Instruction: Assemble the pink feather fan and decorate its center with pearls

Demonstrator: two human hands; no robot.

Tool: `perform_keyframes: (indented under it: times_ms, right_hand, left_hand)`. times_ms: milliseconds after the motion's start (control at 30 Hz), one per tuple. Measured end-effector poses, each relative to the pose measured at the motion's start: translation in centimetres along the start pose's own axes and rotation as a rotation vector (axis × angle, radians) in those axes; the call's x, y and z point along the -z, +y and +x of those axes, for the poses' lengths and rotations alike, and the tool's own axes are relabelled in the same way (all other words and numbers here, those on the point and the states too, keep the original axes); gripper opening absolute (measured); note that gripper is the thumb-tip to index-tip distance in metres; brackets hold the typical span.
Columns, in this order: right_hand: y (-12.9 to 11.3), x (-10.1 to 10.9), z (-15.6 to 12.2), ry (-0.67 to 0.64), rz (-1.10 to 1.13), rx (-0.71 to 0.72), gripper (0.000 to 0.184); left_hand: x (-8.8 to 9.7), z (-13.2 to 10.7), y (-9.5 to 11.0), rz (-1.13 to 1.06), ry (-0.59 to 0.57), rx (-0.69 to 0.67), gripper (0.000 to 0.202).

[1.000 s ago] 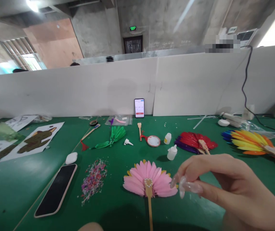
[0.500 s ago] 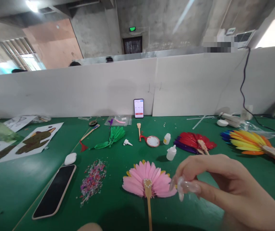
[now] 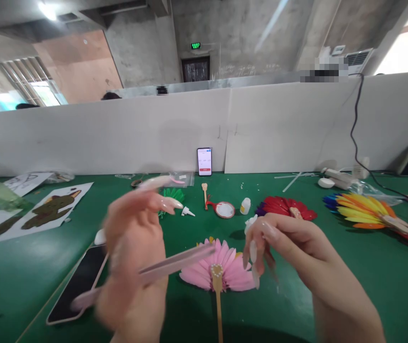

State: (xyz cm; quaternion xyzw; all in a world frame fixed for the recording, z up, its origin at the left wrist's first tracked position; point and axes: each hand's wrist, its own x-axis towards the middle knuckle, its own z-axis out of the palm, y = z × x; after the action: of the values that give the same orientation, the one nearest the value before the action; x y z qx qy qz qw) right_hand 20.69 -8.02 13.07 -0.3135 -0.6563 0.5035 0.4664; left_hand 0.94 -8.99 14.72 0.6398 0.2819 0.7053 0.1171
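Observation:
My left hand (image 3: 135, 252), smeared by motion, is raised left of the pink feather fan, with pink tweezers (image 3: 175, 264) held across its palm. The tweezers' tips overlap the fan in view. My right hand (image 3: 275, 243) hovers at the fan's right edge, in front of a small white bottle (image 3: 250, 223). Its fingers hang bent and loosely apart, the thumb lying near the index finger; I see nothing in them. Lying flat, the pink feather fan (image 3: 232, 262) has a wooden handle (image 3: 218, 309) and a heart-shaped ring of white beads (image 3: 217, 270) on its head.
Another small bottle (image 3: 245, 206), a white nozzle cap (image 3: 187, 211) and a round white dish (image 3: 225, 209) lie behind the fan. Red (image 3: 285, 207) and yellow (image 3: 363, 209) feather fans lie to the right. A dark phone (image 3: 78, 281) is on the left; a lit phone (image 3: 204, 161) leans against the partition.
My left hand has risen into view with the tweezers, covering the pile of colourful bits. My right hand has shifted slightly left, and its fingers have gone from a pinch to hanging loosely.

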Motion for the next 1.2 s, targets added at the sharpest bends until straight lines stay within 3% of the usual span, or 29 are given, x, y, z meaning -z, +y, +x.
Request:
perform_keyframes:
  times_ms: [67, 133, 200, 400, 533, 633, 700, 933, 1200]
  right_hand:
    - [0.1, -0.3, 0.1, 0.019, 0.037, -0.016, 0.035]
    - [0.1, -0.5, 0.1, 0.003, 0.068, -0.034, 0.034]
    - [0.2, -0.5, -0.1, -0.028, 0.077, -0.049, 0.032]
    - [0.5, -0.6, -0.6, -0.025, 0.075, -0.057, 0.030]
    - [0.3, -0.8, -0.4, 0.009, 0.093, -0.055, 0.031]
    - [0.0, -0.8, -0.3, 0.017, 0.056, -0.054, 0.031]
    - [0.0, -0.8, -0.2, 0.011, 0.043, -0.046, 0.032]
    - [-0.1, -0.8, -0.3, 0.010, -0.007, -0.040, 0.033]
    - [0.2, -0.5, 0.0, -0.035, 0.053, -0.066, 0.029]
  left_hand:
    - [-0.8, -0.1, -1.3, -0.053, -0.112, 0.076, 0.045]
    - [-1.2, -0.6, -2.2, -0.088, -0.365, 0.164, 0.064]
    - [-1.4, -1.1, -2.6, -0.160, -0.488, 0.187, 0.068]
    - [-2.0, -0.8, -1.3, -0.145, -0.388, 0.124, 0.015]
    - [-2.2, -0.3, -0.8, -0.236, -0.510, 0.264, 0.030]
    - [-2.0, -0.1, -0.7, -0.184, -0.537, 0.313, 0.027]
    - [-1.9, 0.1, -0.8, -0.074, -0.548, 0.248, 0.024]
    - [-2.1, 0.1, -1.0, 0.147, -0.537, -0.186, 0.029]
    - [-2.0, -0.2, -1.8, 0.217, -0.543, -0.402, 0.019]
